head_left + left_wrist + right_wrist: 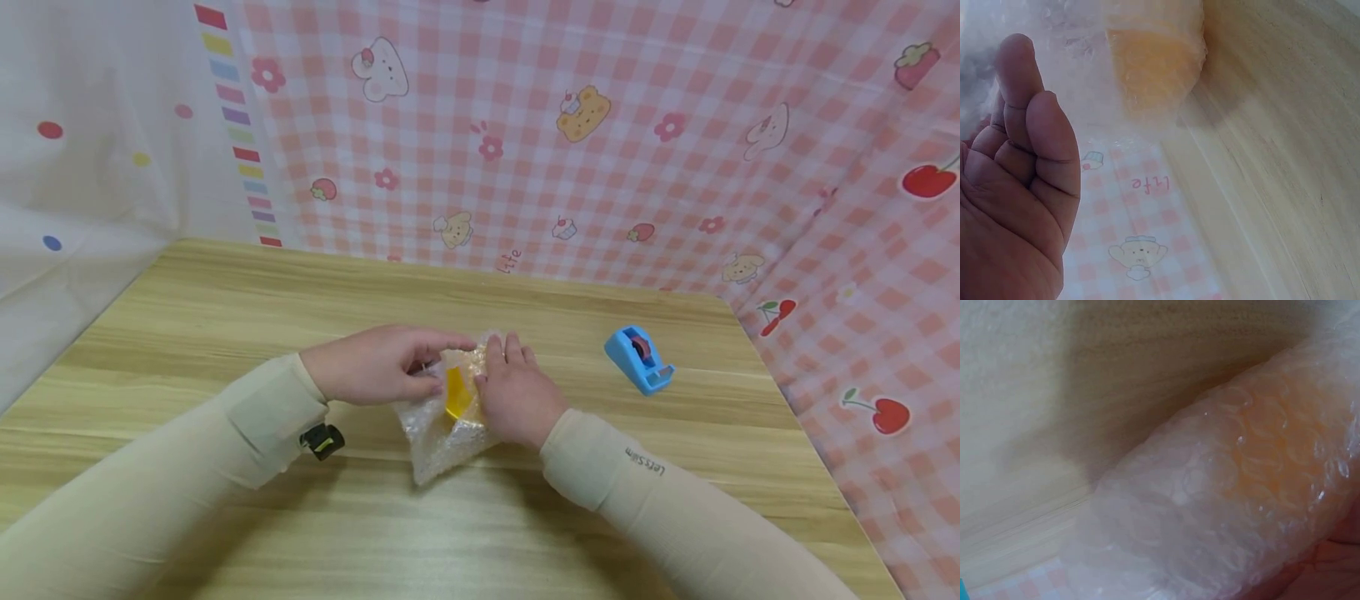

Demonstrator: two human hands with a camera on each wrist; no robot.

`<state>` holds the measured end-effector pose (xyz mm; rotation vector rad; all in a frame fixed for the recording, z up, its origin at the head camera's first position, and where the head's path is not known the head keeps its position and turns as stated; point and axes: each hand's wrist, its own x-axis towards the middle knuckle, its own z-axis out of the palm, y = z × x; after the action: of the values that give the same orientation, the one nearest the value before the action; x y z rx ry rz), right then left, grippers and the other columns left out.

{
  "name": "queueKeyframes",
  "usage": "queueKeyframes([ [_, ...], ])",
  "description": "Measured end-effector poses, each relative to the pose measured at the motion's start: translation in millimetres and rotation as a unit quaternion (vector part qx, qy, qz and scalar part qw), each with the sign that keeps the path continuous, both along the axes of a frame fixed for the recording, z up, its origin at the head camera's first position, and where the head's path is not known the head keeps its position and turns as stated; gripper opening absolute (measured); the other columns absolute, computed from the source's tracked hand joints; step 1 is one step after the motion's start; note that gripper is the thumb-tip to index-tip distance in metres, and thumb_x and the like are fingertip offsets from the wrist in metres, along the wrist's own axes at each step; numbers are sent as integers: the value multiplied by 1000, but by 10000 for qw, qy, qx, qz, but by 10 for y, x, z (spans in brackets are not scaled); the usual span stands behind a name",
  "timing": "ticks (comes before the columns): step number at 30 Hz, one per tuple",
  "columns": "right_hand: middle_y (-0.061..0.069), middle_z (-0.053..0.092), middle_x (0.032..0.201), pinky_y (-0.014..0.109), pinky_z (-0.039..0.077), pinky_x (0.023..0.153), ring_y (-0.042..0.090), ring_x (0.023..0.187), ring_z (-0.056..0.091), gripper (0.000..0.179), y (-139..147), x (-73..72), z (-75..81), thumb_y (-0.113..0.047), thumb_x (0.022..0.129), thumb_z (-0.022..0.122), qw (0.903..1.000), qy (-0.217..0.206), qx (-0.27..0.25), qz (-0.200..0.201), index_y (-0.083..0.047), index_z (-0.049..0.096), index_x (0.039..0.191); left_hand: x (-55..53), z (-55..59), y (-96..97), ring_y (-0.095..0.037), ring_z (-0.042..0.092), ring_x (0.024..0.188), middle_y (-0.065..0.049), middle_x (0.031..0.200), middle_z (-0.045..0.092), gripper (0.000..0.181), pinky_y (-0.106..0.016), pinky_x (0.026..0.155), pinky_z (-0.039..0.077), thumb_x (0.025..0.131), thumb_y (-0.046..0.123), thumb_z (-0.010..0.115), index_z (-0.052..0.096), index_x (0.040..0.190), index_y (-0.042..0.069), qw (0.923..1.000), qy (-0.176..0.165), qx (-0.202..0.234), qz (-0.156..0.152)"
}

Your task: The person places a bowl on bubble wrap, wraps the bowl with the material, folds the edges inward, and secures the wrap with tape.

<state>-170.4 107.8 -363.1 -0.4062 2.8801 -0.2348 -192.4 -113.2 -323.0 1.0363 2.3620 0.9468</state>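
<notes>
A sheet of clear bubble wrap (442, 450) lies partly folded around a glossy yellow thing (457, 396), whose kind cannot be made out. At its left edge is my left hand (378, 362), index finger stretched along the far side and thumb apart from it at the near side. My right hand (517, 392) rests over the right side of the wrap, its fingers pointing away from me. The left wrist view shows the yellow-orange part (1154, 75) through the plastic, beside my fingers (1054, 147). Up close in the right wrist view, the bubbled plastic (1166, 531) covers the same colour.
A blue tape dispenser (637, 358) with a reddish roll stands to the right on the wood-grain table (360, 292). Pink checked cloth (525, 183) hangs behind and at the right, and white dotted cloth (90, 183) at the left. A black strap piece (322, 440) sits at my left wrist.
</notes>
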Motion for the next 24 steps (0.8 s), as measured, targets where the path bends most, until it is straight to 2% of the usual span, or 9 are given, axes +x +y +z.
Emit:
queueKeyframes([
  [4, 36, 17, 169, 55, 25, 129, 53, 157, 25, 68, -1, 5, 0, -31, 114, 39, 10000, 35, 37, 64, 9, 18, 164, 5, 2, 6, -9, 50, 62, 2, 91, 67, 48, -23, 55, 47, 102, 10, 67, 62, 148, 18, 9999, -31, 70, -75],
  [8, 37, 17, 169, 54, 24, 130, 53, 157, 25, 67, -5, 10, 1, -30, 114, 38, 9998, 95, 100, 164, 10, 18, 164, 6, 7, 15, -9, 56, 71, 2, 109, 76, 27, -23, 62, 50, 102, 8, 66, 77, 126, 17, 9997, 100, 103, -191],
  [12, 37, 18, 169, 54, 22, 131, 51, 158, 22, 66, -1, 11, -5, -29, 114, 38, 9994, 131, 166, 263, 11, 19, 163, 6, 14, 30, -7, 55, 70, 6, 114, 78, 21, -23, 64, 49, 102, 8, 65, 80, 112, 19, 9998, 136, -26, -175],
  [15, 36, 19, 169, 54, 22, 131, 51, 158, 21, 66, 5, 10, -12, -29, 114, 38, 9993, 152, 193, 299, 12, 19, 163, 5, 9, 35, -6, 49, 63, 5, 111, 78, 21, -22, 60, 46, 102, 8, 64, 80, 112, 18, 9997, 188, -107, -148],
  [20, 37, 19, 168, 54, 22, 131, 51, 158, 22, 66, 4, 12, -11, -29, 114, 38, 9991, 188, 207, 329, 12, 19, 162, 11, -14, 33, -6, 42, 56, 2, 117, 77, 31, -19, 54, 39, 100, 2, 59, 78, 119, 15, 9998, 130, -34, -118],
  [22, 37, 20, 168, 54, 23, 130, 52, 158, 22, 65, 2, 13, -9, -28, 114, 38, 9989, 210, 219, 349, 12, 19, 162, 8, -24, 31, -6, 47, 61, 1, 120, 77, 37, -20, 57, 43, 98, -3, 55, 78, 121, 14, 9998, 139, 3, -134],
  [24, 37, 20, 168, 55, 23, 130, 52, 157, 23, 65, 3, 15, -9, -28, 114, 38, 9988, 232, 225, 360, 13, 20, 162, 6, -29, 27, -8, 57, 73, 1, 122, 77, 42, -23, 67, 50, 96, -6, 51, 77, 123, 14, 9997, 180, 2, -144],
])
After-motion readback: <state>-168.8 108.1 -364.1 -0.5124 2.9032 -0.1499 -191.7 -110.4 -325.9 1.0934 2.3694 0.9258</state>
